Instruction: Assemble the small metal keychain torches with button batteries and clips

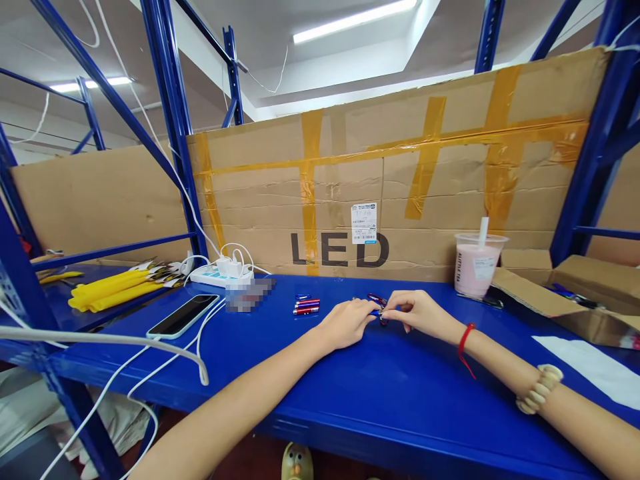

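Observation:
Both my hands meet near the middle of the blue shelf top. My left hand is closed, its fingertips pinching a small blue keychain item. My right hand is closed on the same item from the right, by a red carabiner clip. Just left of my left hand lie a few small pen-shaped keychain lights in red and blue. A red cord and a bead bracelet sit on my right forearm.
A pink drink cup with a straw stands at the back right beside an open cardboard box. A phone, white cables and a power strip lie to the left, with yellow packets. A taped cardboard wall marked LED backs the shelf.

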`<state>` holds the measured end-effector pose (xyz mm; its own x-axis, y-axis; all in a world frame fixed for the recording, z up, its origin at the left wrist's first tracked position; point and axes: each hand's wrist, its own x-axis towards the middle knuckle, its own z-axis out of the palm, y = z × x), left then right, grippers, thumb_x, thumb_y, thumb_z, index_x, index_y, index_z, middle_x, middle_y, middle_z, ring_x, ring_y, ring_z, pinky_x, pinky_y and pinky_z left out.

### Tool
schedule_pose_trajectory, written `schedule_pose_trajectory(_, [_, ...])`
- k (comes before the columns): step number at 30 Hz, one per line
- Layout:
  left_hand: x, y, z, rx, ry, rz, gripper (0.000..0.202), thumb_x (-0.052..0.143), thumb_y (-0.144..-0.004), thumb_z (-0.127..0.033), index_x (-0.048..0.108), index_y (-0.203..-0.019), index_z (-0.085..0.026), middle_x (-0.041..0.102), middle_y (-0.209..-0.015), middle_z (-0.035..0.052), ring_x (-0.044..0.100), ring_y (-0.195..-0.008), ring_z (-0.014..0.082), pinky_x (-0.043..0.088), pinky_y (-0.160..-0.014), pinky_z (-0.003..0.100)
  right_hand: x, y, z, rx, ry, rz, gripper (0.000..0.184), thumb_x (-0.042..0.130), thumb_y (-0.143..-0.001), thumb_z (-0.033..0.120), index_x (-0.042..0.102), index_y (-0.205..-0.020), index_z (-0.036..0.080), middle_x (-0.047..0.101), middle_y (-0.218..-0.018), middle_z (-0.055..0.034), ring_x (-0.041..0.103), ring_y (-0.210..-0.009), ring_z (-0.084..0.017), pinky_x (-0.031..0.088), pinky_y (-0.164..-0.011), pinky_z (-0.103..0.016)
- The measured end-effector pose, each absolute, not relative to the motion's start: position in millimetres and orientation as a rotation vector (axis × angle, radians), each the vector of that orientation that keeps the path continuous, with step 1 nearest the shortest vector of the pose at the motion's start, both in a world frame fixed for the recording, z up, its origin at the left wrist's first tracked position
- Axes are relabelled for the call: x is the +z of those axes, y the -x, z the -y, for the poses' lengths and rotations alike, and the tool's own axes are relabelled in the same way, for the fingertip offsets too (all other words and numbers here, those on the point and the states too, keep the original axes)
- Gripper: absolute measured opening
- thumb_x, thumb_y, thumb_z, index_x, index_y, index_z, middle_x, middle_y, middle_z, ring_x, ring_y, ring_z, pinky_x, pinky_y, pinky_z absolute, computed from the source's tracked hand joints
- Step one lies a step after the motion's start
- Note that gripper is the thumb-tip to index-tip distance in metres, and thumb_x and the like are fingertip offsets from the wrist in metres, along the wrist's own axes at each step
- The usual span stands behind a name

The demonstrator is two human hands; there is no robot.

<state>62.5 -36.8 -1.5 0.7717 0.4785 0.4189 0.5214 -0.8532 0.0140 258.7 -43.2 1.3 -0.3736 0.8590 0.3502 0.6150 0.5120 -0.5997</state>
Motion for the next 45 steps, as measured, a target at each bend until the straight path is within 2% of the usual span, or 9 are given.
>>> schedule_pose_trajectory(7, [-3, -62, 35, -0.585, 2.816, 0.858, 0.026, 0.034, -0.091, -0.022, 0.046, -0.113, -0.017, 0.057, -0.11, 0.0068, 0.053, -0.102, 0.0189, 0.043, -0.086, 0.032, 7, -257, 46, 0.423, 1.202, 2.055, 0.037, 0.061, -0.067, 0.049, 0.063, -0.073, 0.012, 0.06, -0.081, -0.0039, 0.052, -0.044, -0.005, 0.04, -0.045, -0.019])
schedule_pose_trajectory(16, [-5, -62, 35, -0.485, 2.764, 0.919, 0.029, 0.03, -0.093, -0.029, 0.041, -0.116, -0.018, 0.057, -0.112, 0.0074, 0.055, -0.103, 0.0221, 0.048, -0.077, 0.036, 8, -252, 49, 0.554, 1.246, 1.99, 0.036, 0.062, -0.065, 0.046, 0.06, -0.073, 0.011, 0.061, -0.077, -0.0045, 0.049, -0.041, -0.004, 0.039, -0.043, -0.019])
schedule_pose_trajectory(26, [-6, -60, 32, -0.503, 2.794, 0.904, 0.029, 0.029, -0.093, -0.033, 0.038, -0.117, -0.019, 0.056, -0.113, 0.0077, 0.054, -0.105, 0.0199, 0.047, -0.077, 0.031, 9, -247, 52, 0.654, 1.286, 1.93, 0.045, 0.063, -0.061, 0.053, 0.058, -0.077, 0.012, 0.06, -0.059, -0.0022, 0.047, -0.041, -0.006, 0.037, -0.043, -0.019])
schedule_pose_trajectory(30, [-7, -59, 31, -0.514, 2.809, 0.894, 0.028, 0.029, -0.093, -0.033, 0.038, -0.116, -0.02, 0.056, -0.113, 0.0064, 0.054, -0.104, 0.0194, 0.047, -0.075, 0.029, 9, -247, 52, 0.669, 1.274, 1.932, 0.048, 0.063, -0.059, 0.055, 0.057, -0.077, 0.011, 0.06, -0.062, -0.003, 0.047, -0.041, -0.005, 0.039, -0.043, -0.019])
schedule_pose_trajectory(35, [-7, -58, 31, -0.482, 2.817, 0.873, 0.03, 0.028, -0.093, -0.034, 0.039, -0.116, -0.02, 0.059, -0.109, 0.006, 0.057, -0.099, 0.0204, 0.048, -0.071, 0.029, 8, -247, 50, 0.612, 1.258, 2.006, 0.047, 0.061, -0.062, 0.056, 0.058, -0.075, 0.011, 0.062, -0.075, -0.0058, 0.049, -0.042, -0.005, 0.039, -0.043, -0.02])
schedule_pose_trajectory(41, [-4, -57, 32, -0.51, 2.815, 0.864, 0.03, 0.028, -0.093, -0.034, 0.04, -0.116, -0.021, 0.057, -0.112, 0.0061, 0.056, -0.103, 0.0202, 0.048, -0.072, 0.029, 7, -250, 49, 0.552, 1.296, 1.979, 0.045, 0.062, -0.063, 0.054, 0.058, -0.077, 0.012, 0.059, -0.06, -0.0027, 0.048, -0.041, -0.006, 0.038, -0.044, -0.019])
schedule_pose_trajectory(45, [-5, -58, 32, -0.486, 2.82, 0.857, 0.03, 0.029, -0.093, -0.034, 0.039, -0.117, -0.021, 0.057, -0.113, 0.0057, 0.055, -0.104, 0.0198, 0.048, -0.074, 0.029, 4, -255, 45, 0.574, 1.271, 2.001, 0.043, 0.062, -0.064, 0.053, 0.059, -0.074, 0.011, 0.061, -0.063, -0.0037, 0.048, -0.041, -0.005, 0.038, -0.044, -0.019])
